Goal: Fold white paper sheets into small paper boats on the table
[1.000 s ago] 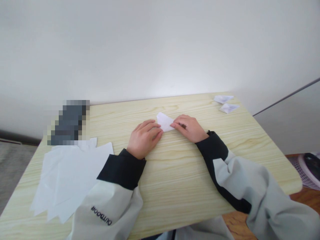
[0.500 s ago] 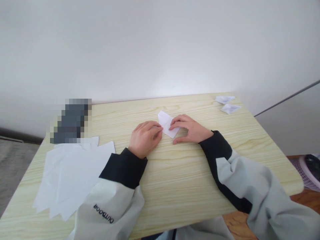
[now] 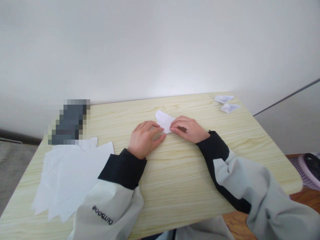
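Note:
A small folded white paper piece (image 3: 164,121) lies on the light wooden table (image 3: 175,173), near the middle. My left hand (image 3: 144,138) rests beside its left edge, fingers bent and pressed on the paper's near corner. My right hand (image 3: 190,128) covers the paper's right part, fingertips curled down and pinching the fold against the table. Both sleeves are black at the cuff and grey above.
A loose stack of white sheets (image 3: 67,173) lies at the table's left. A blurred dark object (image 3: 70,121) stands behind it. Two small folded paper shapes (image 3: 226,103) sit at the far right corner. A white wall rises behind the table; a purple basket (image 3: 308,170) is at lower right.
My right hand opened out half a second ago, showing more of the paper, then closed back over the fold. The paper shifted slightly. My left hand has barely moved.

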The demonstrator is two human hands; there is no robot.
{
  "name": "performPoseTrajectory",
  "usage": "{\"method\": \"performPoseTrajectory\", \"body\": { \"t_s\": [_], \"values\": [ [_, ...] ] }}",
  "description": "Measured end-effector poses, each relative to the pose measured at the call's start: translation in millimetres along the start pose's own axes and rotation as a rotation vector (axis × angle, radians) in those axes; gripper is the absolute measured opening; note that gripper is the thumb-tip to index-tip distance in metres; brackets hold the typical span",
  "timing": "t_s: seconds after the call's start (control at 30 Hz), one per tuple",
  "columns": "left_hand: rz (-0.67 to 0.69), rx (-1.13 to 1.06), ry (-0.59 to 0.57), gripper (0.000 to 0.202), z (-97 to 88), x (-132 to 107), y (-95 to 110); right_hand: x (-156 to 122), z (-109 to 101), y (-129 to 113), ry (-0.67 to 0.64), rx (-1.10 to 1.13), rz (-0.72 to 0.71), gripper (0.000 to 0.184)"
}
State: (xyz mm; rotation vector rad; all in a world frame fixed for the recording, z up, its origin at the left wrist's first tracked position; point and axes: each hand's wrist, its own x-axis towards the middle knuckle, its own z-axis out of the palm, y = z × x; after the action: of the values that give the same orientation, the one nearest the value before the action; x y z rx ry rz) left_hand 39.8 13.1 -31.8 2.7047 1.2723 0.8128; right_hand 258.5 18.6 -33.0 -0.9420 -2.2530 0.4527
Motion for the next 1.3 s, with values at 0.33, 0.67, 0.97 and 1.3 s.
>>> {"method": "performPoseTrajectory", "body": {
  "t_s": [0.33, 0.67, 0.97, 1.3],
  "values": [
    [-0.034, 0.099, 0.039, 0.02, 0.7, 1.4, 6.5, -0.2, 0.1, -1.9, 0.035, 0.12, 0.07, 0.019],
    [-0.026, 0.129, 0.028, 0.017, 0.5, 2.5, 8.9, 0.7, 12.4, 5.5, 0.141, -0.07, 0.226, 0.018],
    [0.027, 0.185, 0.046, 0.015, -1.7, 2.6, 12.3, 3.4, 16.4, -0.7, 0.133, -0.211, 0.285, 0.02],
    [0.061, 0.202, 0.01, 0.022, -3.7, 0.4, 14.4, 4.3, 18.1, -1.7, 0.169, -0.229, 0.318, 0.019]
  ]
}}
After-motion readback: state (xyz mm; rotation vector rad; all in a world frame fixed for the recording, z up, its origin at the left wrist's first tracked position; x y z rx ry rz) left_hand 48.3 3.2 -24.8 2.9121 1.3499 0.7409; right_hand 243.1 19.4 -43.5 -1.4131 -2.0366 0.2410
